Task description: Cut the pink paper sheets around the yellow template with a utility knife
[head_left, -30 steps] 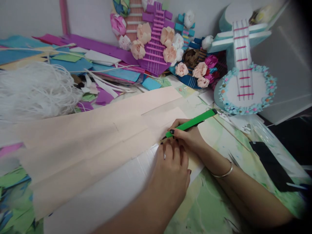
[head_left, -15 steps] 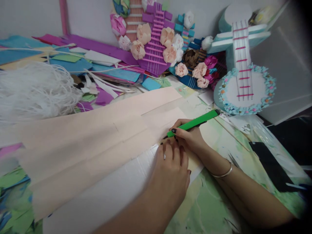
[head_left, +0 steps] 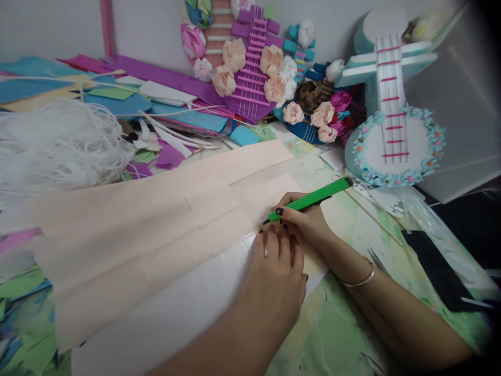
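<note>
My right hand (head_left: 303,216) is closed round a green marker pen (head_left: 313,200) with a black end. The pen slants down to the left, its dark tip at the edge of the peach paper (head_left: 156,230), just above my left fingertips. Whether the tip touches the paper I cannot tell. My left hand (head_left: 276,271) lies palm down on a white board (head_left: 164,308), fingers stretched out and slightly apart, with a ring on one finger. The peach paper lies along the board's far edge and has slits and creases. My left hand hides part of the board.
Behind the paper, a tangle of white string (head_left: 58,146) and coloured paper sheets (head_left: 113,104) are heaped. A pale blue guitar-shaped craft (head_left: 391,136) and a purple one (head_left: 254,68) stand at the back. A black strip (head_left: 436,271) and scissors-like metal blades (head_left: 378,260) lie right.
The whole view has shifted slightly. Both hands and the green marker pen keep nearly the same position against the paper and board.
</note>
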A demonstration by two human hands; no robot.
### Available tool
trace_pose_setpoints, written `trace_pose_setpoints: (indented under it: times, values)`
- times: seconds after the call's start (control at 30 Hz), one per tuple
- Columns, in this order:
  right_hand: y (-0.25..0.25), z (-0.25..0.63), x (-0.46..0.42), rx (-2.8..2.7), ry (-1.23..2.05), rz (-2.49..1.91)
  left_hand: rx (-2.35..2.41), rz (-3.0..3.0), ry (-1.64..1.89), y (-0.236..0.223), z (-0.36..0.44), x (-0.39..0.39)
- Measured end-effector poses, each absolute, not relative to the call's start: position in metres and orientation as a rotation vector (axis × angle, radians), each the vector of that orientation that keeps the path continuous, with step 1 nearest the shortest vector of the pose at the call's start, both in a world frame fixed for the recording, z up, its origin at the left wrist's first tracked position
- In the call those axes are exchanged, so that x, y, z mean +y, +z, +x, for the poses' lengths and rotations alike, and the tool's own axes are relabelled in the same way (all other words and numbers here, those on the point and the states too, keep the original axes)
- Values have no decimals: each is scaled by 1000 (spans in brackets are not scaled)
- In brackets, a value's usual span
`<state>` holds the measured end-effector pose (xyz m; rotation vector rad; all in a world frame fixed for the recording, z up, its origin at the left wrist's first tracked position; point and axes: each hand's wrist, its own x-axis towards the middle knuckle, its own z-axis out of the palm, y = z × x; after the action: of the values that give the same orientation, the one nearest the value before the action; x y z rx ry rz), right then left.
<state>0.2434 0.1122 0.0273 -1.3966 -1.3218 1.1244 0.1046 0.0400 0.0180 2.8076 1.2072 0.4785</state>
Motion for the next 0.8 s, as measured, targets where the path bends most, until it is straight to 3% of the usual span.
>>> trace_pose_setpoints:
  times: [0.8]
  values:
    - [27, 244, 112, -1335, 1103, -1422, 1213, 2818, 468, 18, 105, 38]
